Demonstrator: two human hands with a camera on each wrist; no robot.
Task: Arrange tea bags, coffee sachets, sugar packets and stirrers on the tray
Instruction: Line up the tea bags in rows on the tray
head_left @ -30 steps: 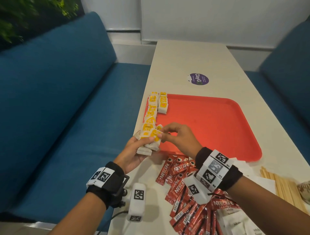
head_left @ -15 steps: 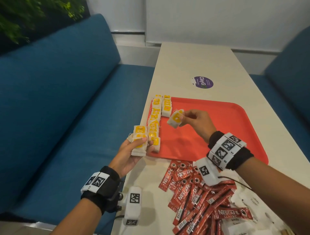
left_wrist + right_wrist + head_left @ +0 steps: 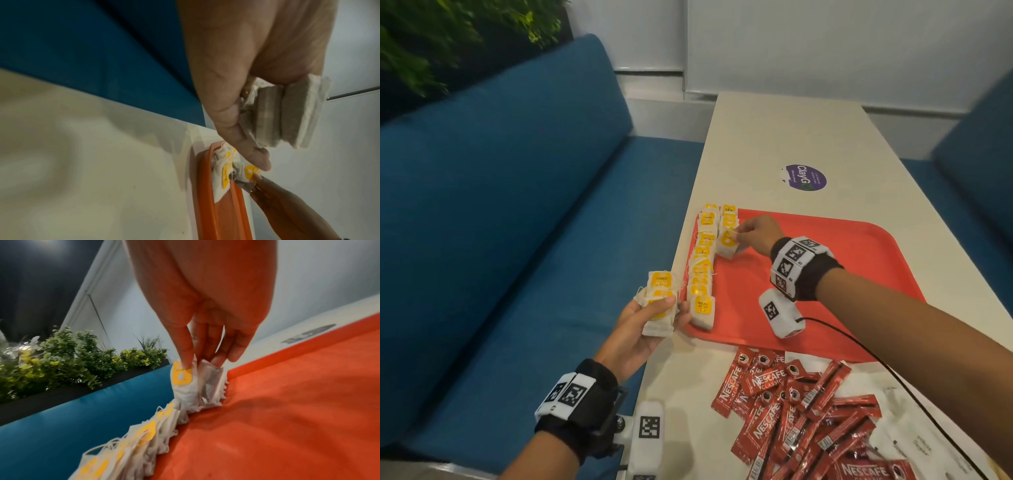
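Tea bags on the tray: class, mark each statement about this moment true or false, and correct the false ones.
1. The right hand pinches a tea bag over the red tray. True.
2. The left hand is empty. False: it holds a stack of tea bags beside the tray's near left corner.
3. The coffee sachets lie on the tray. False: they lie in a pile on the table, nearer the person than the tray.
4. A row of tea bags runs along the tray's left edge. True.
5. A purple sticker is on the table beyond the tray. True.
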